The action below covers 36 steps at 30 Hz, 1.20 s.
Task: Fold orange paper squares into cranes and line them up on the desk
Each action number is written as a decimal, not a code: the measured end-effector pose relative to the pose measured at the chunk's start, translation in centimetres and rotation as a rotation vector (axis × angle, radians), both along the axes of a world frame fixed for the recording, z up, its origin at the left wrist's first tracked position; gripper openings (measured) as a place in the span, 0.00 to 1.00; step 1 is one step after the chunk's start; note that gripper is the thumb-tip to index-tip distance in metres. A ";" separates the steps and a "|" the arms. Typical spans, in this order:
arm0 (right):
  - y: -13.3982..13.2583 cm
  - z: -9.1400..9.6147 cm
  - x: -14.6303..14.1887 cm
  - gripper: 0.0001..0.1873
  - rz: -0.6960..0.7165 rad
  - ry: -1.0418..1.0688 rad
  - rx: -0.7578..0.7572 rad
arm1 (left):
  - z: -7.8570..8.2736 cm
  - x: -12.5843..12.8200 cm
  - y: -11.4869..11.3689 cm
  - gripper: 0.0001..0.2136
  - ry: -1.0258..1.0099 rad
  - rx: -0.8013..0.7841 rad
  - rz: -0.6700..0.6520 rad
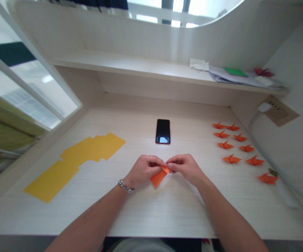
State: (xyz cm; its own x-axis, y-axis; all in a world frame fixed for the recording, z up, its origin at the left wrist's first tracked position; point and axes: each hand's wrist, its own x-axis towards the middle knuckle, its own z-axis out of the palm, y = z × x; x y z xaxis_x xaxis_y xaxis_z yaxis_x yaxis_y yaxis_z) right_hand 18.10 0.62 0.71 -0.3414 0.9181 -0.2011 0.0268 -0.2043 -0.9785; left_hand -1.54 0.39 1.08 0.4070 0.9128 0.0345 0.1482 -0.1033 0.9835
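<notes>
A small piece of orange paper [157, 180] is held on the near side of the phone [163, 131], just above the desk [140, 213] or touching it; the angle does not quite settle which. The left hand [143, 169] comes in from the near left of the phone, back of the hand up, fingers curled inward, thumb and forefinger pinching the paper's upper part. The right hand [186, 168] mirrors it from the near right of the phone, wrist bent inward, its thumb and index finger closed on the upper right corner, so that the fingertips of both hands nearly meet. The paper's long axis runs aslant: the pinched end points toward the right hand, up and to the right, and the free end points down and left, toward the person. A narrower folded part seems to lie at the pinched end, though the fingers hide much of it. A chain-link bracelet [125, 186] circles the left wrist. Left of the phone, overlapping yellow sheets [96, 147] spread in a slanting row. Well to the right of the phone stand nine orange folded birds [231, 159], mostly in two columns, the nearest one beside a pale cable [265, 157]. Beyond the phone runs a shelf [140, 64], with papers [235, 77] at its right end.
</notes>
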 end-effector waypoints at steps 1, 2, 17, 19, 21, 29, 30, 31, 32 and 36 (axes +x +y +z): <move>0.0 0.0 0.0 0.13 0.004 -0.007 0.007 | -0.1 -0.1 0.1 0.07 -0.014 -0.019 -0.006; 0.0 0.0 0.0 0.13 0.004 -0.016 0.016 | -0.1 -0.2 0.1 0.07 -0.026 -0.043 -0.010; -0.4 0.5 -0.4 0.09 -0.046 -0.112 0.155 | -0.4 0.3 0.4 0.10 -0.112 -0.220 0.067; -0.3 0.2 -0.4 0.11 -0.103 -0.061 0.143 | -0.4 0.3 0.4 0.11 -0.107 -0.207 0.106; -0.3 0.1 -0.4 0.11 -0.136 -0.037 0.135 | -0.4 0.3 0.5 0.11 -0.116 -0.220 0.109; -0.3 -0.2 -0.2 0.09 -0.089 -0.117 0.159 | -0.3 0.3 0.2 0.10 -0.050 -0.193 0.113; -0.3 -0.2 -0.2 0.09 -0.081 -0.126 0.165 | -0.2 0.3 0.2 0.10 -0.043 -0.194 0.117; -0.3 -0.2 -0.2 0.09 -0.075 -0.135 0.170 | -0.2 0.3 0.2 0.10 -0.040 -0.196 0.117; -0.3 -0.1 -0.1 0.09 -0.071 -0.142 0.173 | -0.2 0.3 0.2 0.10 -0.038 -0.200 0.116; -0.4 0.0 -0.2 0.09 -0.061 -0.143 0.176 | -0.3 0.3 0.3 0.10 -0.049 -0.217 0.116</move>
State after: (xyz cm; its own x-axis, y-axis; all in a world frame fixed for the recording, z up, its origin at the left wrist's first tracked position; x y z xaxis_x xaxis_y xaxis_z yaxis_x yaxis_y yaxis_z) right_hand 17.92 0.25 0.71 -0.2634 0.9615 -0.0787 0.1609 -0.0367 -0.9863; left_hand -1.20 0.65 0.75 0.3020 0.9415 -0.1498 0.0981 0.1257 0.9872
